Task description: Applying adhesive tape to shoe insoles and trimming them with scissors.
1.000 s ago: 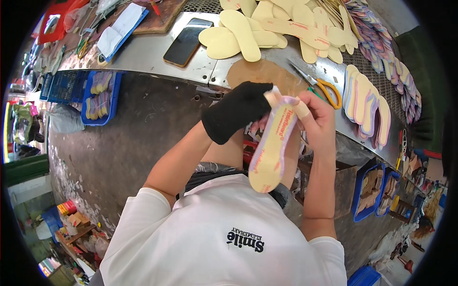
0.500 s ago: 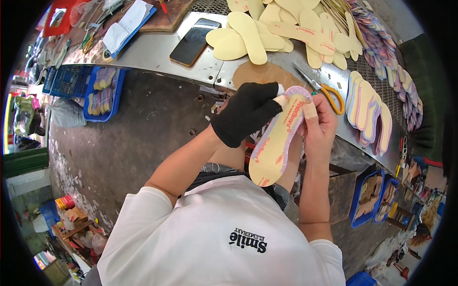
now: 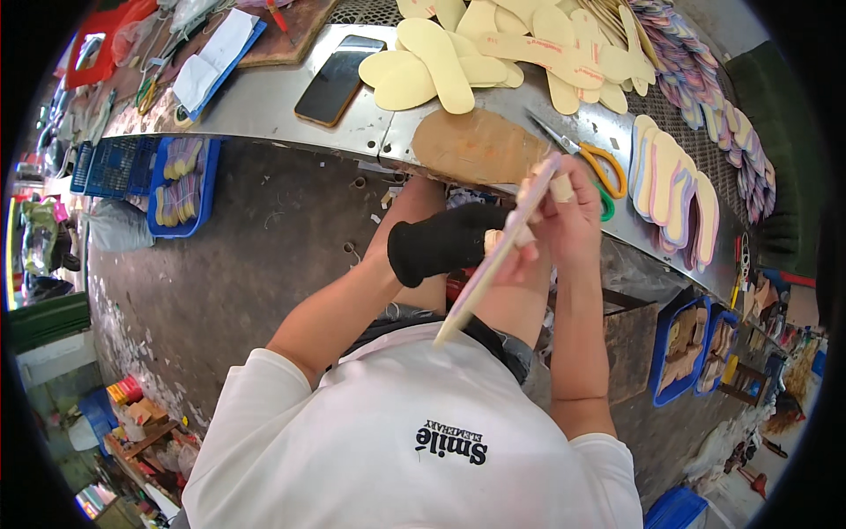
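Insole (image 3: 474,288), turned nearly edge-on, slants above the person's lap, just in front of the metal surface (image 3: 368,123). On the left, a blue basket (image 3: 208,189) holds bundled insoles in yellow and purple. On the right, one blue bin (image 3: 659,379) and a narrower bin (image 3: 705,389) stand side by side, both with tan pieces inside.

The right grip (image 3: 575,212), a bare hand with a tan wrap on the thumb, pinches the upper end between thumb and fingers. The left grip (image 3: 451,238), in a black glove, touches the middle part with its thumb; blur hides how tightly its fingers close, so I cannot tell. From both hands, the lower end points down toward the white shirt (image 3: 352,423).
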A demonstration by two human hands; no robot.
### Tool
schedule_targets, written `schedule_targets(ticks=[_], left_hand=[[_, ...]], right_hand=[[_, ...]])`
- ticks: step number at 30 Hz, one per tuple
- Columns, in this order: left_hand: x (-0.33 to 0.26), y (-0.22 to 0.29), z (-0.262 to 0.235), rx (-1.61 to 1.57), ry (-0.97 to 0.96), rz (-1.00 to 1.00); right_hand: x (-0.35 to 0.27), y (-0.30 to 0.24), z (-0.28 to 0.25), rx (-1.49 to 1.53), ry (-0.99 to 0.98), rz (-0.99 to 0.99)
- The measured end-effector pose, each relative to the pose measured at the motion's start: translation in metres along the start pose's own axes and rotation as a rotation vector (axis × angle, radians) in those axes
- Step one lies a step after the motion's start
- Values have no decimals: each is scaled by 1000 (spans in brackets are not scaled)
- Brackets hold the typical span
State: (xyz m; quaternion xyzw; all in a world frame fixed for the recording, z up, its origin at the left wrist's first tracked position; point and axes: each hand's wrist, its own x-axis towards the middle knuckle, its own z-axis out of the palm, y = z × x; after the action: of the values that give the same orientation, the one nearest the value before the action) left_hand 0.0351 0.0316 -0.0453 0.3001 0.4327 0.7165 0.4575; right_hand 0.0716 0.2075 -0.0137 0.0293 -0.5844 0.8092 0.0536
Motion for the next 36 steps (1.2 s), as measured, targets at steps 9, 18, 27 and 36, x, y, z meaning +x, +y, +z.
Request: schedule_targets(ticks=[9,18,27,36], left_hand=[[8,-7,-1,58,349,-267],[31,-27,10,278,464,-292],[46,-24,6,336,510,-362],[49,-28,-4,354,489,-389]], right_hand=[[14,-9,-84,-1543,222,-166],[26,-22,-114,-1279,122,202],[7,-36,-67,43,235,-52],[12,-15,-40,-750,321,-89]])
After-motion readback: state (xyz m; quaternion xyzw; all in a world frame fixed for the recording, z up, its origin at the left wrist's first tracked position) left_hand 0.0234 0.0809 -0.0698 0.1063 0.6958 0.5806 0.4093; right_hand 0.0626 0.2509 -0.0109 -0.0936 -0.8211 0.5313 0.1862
